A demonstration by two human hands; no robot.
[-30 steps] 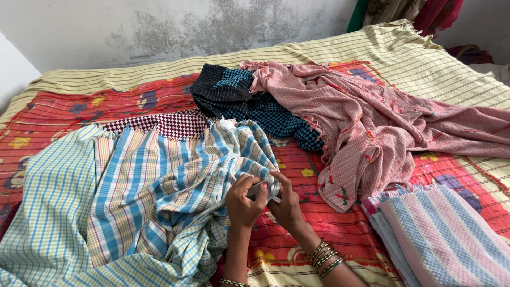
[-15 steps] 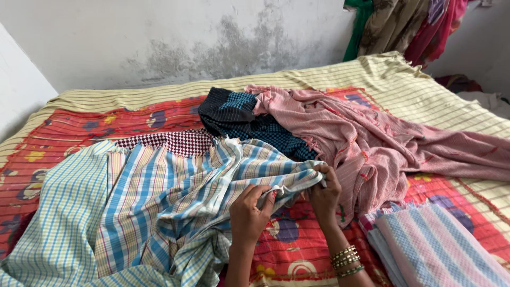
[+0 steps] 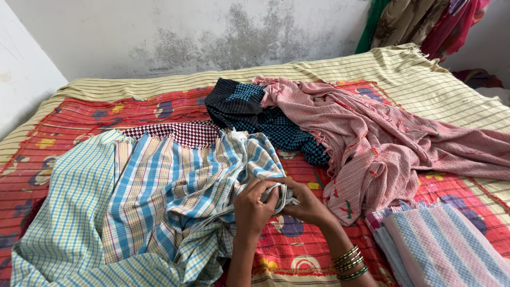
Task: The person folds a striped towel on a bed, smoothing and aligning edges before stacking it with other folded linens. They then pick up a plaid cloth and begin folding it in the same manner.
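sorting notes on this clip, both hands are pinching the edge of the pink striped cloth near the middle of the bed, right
Not quite. In the head view both the left hand and right hand pinch the edge of the blue checked cloth. The pink striped cloth lies untouched to the right.

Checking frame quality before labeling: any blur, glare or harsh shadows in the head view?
Head view: soft, even daylight, no glare; left hand and right hand on the blue checked cloth are sharp; only faint shadows in the folds; pink cloth crisp; slight wide-angle bending at the bed edges.

blue-checked cloth (image 3: 159, 196), pink striped cloth (image 3: 366, 138), red floral bedspread (image 3: 79, 114)
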